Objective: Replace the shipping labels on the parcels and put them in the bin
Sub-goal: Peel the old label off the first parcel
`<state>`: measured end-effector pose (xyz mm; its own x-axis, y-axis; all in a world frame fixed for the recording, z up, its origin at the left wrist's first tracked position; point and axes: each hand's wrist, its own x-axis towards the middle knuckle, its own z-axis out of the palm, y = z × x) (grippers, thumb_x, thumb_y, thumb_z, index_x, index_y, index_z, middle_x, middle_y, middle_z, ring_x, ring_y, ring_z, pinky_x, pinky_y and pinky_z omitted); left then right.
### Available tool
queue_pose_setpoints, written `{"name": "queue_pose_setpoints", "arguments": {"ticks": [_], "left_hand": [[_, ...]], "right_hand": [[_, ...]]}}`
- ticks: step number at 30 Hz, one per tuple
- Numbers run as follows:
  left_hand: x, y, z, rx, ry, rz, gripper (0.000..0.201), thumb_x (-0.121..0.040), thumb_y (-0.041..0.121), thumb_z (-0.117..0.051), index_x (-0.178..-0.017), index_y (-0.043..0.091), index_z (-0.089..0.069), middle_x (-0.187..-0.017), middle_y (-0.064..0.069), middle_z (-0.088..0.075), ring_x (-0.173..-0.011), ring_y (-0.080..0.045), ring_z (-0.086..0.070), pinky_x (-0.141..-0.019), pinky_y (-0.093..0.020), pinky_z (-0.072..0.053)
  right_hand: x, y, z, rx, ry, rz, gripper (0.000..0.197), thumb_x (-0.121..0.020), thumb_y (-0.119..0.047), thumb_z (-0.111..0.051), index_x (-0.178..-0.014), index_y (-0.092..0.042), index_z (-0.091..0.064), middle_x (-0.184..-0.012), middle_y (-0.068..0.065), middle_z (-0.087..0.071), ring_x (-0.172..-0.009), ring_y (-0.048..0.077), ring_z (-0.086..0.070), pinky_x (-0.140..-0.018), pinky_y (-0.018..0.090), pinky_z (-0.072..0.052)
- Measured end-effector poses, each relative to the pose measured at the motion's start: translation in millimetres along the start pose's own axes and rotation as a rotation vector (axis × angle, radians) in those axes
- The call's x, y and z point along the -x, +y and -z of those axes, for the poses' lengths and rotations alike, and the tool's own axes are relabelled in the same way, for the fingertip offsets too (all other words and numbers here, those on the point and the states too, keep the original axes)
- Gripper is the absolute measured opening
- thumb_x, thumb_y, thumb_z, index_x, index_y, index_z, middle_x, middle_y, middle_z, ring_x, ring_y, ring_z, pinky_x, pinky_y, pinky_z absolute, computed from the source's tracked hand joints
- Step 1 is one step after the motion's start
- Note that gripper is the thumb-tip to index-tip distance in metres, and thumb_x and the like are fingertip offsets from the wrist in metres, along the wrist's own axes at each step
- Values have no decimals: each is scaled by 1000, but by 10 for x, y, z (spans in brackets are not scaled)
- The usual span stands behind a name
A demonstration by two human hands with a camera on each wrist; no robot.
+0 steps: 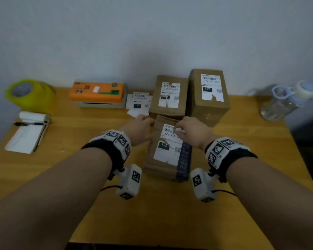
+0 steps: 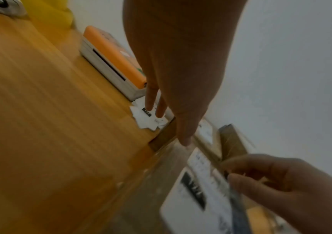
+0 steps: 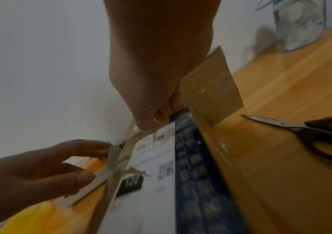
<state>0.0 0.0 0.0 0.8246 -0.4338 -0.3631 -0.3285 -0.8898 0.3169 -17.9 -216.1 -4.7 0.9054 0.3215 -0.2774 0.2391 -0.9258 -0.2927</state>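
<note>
Head view: found the near parcel (image 1: 167, 150) lying flat mid-table (image 1: 79, 177), long side running 12 to 6 o'clock, its white label (image 1: 167, 141) torn and ragged across the middle. Saw the right hand (image 1: 193, 131) at the parcel's 1 o'clock corner, thumb and fingertips pinched narrow on the label's top edge. Noted the left hand (image 1: 139, 127) at the 11 o'clock corner, fingers straight and relaxed, touching the cardboard edge and holding nothing. Spotted two more parcels standing at 12 o'clock (image 1: 168, 98) and 1 o'clock (image 1: 209, 94), each bearing a ripped label. Made out loose labels (image 1: 138, 102) at 11 o'clock, just beside an orange-topped label printer (image 1: 98, 93). Placed a yellow tape roll (image 1: 30, 93) at 10 o'clock, a notebook (image 1: 28, 134) with a pen (image 1: 30, 123) at 9, a water bottle (image 1: 285, 101) at 2. Right wrist view: caught scissors (image 3: 301, 131) lying on the table at 3 o'clock of the parcel
</note>
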Motion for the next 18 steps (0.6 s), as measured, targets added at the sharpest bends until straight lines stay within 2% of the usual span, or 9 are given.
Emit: {"name": "queue_pose_setpoints", "arguments": {"ticks": [2,5,8,11,14,18], "left_hand": [[-23,-15,-62,-34,-46,19,67,-92,41,-53,-149,26,-20,-153,-4,-21,-132,-26,-37,-106,-39,-38],[-33,-41,-195,-37,-108,44,69,-93,42,-51,-150,26,-16,-155,-3,-18,-137,-26,-31,-110,-39,-33],[-34,-32,-276,65,-90,59,68,-94,41,-50,-150,27,-15,-154,-4,-22,-137,-25,-31,-110,-39,-32],[-46,-62,-296,36,-108,80,70,-93,45,-49,-150,31,-11,-156,-3,-19,-138,-26,-28,-110,-41,-32],[-150,-93,-252,-72,-145,87,79,-88,50,-54,-150,33,-8,-158,-3,-11,-140,-29,-24,-111,-44,-30],[-249,-77,-155,-160,-192,87,88,-81,57,-59,-150,35,-8,-159,-2,-4,-141,-30,-22,-111,-46,-31]], "right_hand": [[-1,25,-77,15,-20,-1,35,-98,-31,-46,-130,-19,-52,-123,6,-48,-112,24,-45,-92,36,-43],[24,-6,-251,55,14,12,42,-98,-33,-42,-139,-21,-42,-135,4,-42,-118,23,-41,-98,36,-38],[21,-19,-348,86,73,-4,45,-99,-34,-39,-143,-27,-35,-139,4,-37,-121,24,-38,-101,38,-32],[-58,-38,-333,140,32,18,47,-100,-33,-37,-146,-30,-28,-135,6,-37,-119,25,-37,-99,38,-32],[-203,-48,-277,121,14,67,46,-100,-28,-39,-145,-33,-32,-124,6,-41,-113,25,-40,-94,36,-35],[-314,-42,-249,-19,20,24,34,-97,-24,-48,-131,-28,-52,-115,5,-46,-108,24,-45,-88,33,-39]]}}
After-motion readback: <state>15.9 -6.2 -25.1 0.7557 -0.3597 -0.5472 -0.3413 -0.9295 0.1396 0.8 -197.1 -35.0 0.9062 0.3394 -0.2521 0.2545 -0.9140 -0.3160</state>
